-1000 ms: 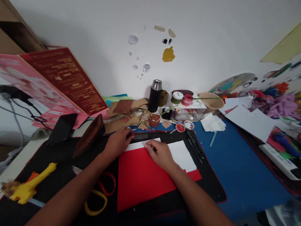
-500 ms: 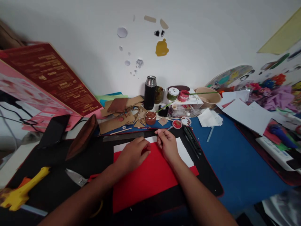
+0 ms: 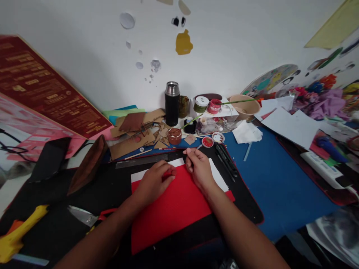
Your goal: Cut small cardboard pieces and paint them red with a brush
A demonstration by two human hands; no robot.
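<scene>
A red sheet [image 3: 168, 213] lies on the black mat, over white paper [image 3: 218, 175] that shows along its back and right edges. My left hand [image 3: 155, 183] hovers at or rests on the back left part of the red sheet, its fingers curled with a gap to the thumb and nothing visible between them. Just to the right, my right hand [image 3: 198, 166] is near the back edge of the sheets, thumb and index pressed together; whatever they pinch is too small to make out. The two hands are apart.
Scissors [image 3: 84, 216] and a yellow tool [image 3: 22, 231] lie at left. Behind the sheets are a ruler [image 3: 140, 161], cardboard scraps [image 3: 131, 144], a black flask [image 3: 172, 104] and paint jars [image 3: 175, 136]. Black pens [image 3: 226, 162] lie at right.
The camera view has shifted, so most things appear further left and slightly higher. Both hands keep nearly the same pose over the sheets.
</scene>
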